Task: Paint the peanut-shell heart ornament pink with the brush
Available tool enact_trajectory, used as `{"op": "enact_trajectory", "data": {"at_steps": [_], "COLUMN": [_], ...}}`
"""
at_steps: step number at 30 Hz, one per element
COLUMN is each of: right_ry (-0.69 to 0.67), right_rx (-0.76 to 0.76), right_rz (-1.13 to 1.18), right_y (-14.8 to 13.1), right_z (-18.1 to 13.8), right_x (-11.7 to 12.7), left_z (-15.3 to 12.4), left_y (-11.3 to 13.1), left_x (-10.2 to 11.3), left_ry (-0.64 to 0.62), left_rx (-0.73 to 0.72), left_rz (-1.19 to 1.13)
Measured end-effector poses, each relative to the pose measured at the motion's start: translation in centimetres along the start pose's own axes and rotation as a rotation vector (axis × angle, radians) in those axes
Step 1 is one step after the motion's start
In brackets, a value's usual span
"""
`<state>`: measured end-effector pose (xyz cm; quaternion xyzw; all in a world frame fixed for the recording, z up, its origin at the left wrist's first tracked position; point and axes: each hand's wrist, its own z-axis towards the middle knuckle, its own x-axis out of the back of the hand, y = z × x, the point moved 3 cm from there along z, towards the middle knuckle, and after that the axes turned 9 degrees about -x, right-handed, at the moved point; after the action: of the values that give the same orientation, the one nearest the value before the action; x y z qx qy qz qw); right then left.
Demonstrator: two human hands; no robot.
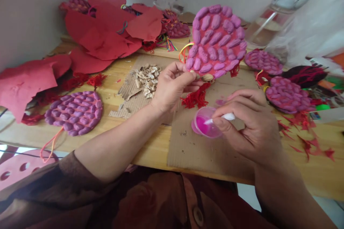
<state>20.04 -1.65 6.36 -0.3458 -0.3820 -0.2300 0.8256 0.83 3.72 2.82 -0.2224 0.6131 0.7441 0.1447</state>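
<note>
My left hand [176, 85] is closed on the lower left edge of a red paper craft piece [216, 41], which it holds raised and tilted towards me. Pink-painted peanut shells cover the piece, and one bare tan shell [207, 77] sits at its bottom edge. A red tassel [195, 96] hangs below. My right hand [245, 125] grips a white paintbrush [228, 116], with the tip down in a small clear cup [212, 134] of bright pink paint. The cup stands on a cardboard sheet [188, 150]; its right side is partly behind my fingers.
Loose peanut shells [147, 78] lie on torn cardboard [125, 87]. Red paper cut-outs [107, 28] are piled at back left. Another shell-covered piece [75, 112] lies left; others [288, 94] lie right, near red paper scraps [309, 146]. A glass jar [271, 18] stands back right.
</note>
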Motion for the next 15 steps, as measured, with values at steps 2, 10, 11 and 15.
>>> {"op": "enact_trajectory", "data": {"at_steps": [2, 10, 11, 15], "right_ry": [-0.021, 0.018, 0.015, -0.051], "right_rx": [0.021, 0.016, 0.015, 0.054], "right_rz": [-0.014, 0.005, 0.001, -0.014], "right_y": [-0.14, -0.7, -0.68, -0.7], "right_z": [0.07, 0.16, 0.17, 0.14], "right_x": [-0.16, -0.06, -0.07, -0.23], "left_z": [0.07, -0.02, -0.04, -0.05], "left_y": [-0.08, -0.08, -0.06, -0.16], "left_x": [0.01, -0.17, -0.17, -0.05], "left_ry": [-0.006, 0.068, 0.079, 0.074], "left_rx": [0.001, 0.084, 0.089, 0.082], "left_rz": [-0.008, -0.063, -0.065, -0.072]}}
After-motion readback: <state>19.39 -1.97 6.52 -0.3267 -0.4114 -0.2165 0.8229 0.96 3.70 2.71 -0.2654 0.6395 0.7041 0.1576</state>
